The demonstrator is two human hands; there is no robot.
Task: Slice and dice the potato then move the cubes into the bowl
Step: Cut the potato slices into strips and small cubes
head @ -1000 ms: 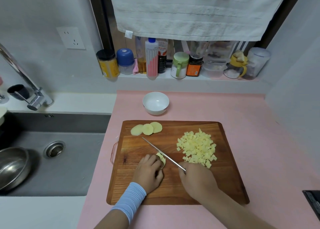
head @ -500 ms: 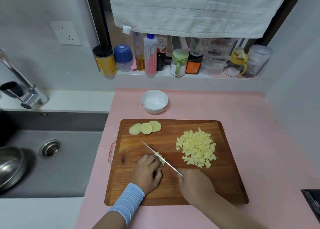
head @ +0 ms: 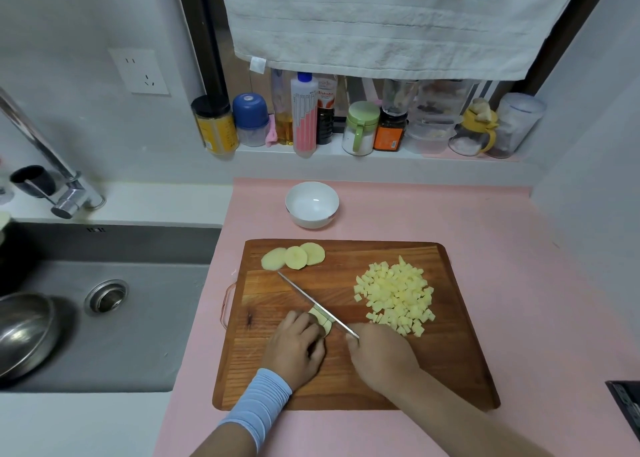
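Observation:
A wooden cutting board [head: 450,370] lies on the pink counter. On its right half sits a pile of pale yellow potato cubes [head: 394,295]. Three round potato slices [head: 294,257] overlap at the board's far left corner. My left hand [head: 296,347], with a blue wristband, holds a small stack of cut potato [head: 320,319] down with curled fingers. My right hand [head: 381,356] grips the handle of a knife [head: 311,300]; the blade lies across the held potato, tip pointing far left. An empty white bowl [head: 311,204] stands just beyond the board.
A steel sink [head: 104,318] lies left of the counter, with a metal bowl [head: 20,332] in it and a tap [head: 52,165] above. Bottles and jars [head: 346,124] line a ledge behind, under a hanging white towel. A dark object [head: 627,408] sits at the right edge.
The knife blade stays across the held potato, shifting only slightly between cuts. Both hands keep their places on the board. The head camera drifted a little.

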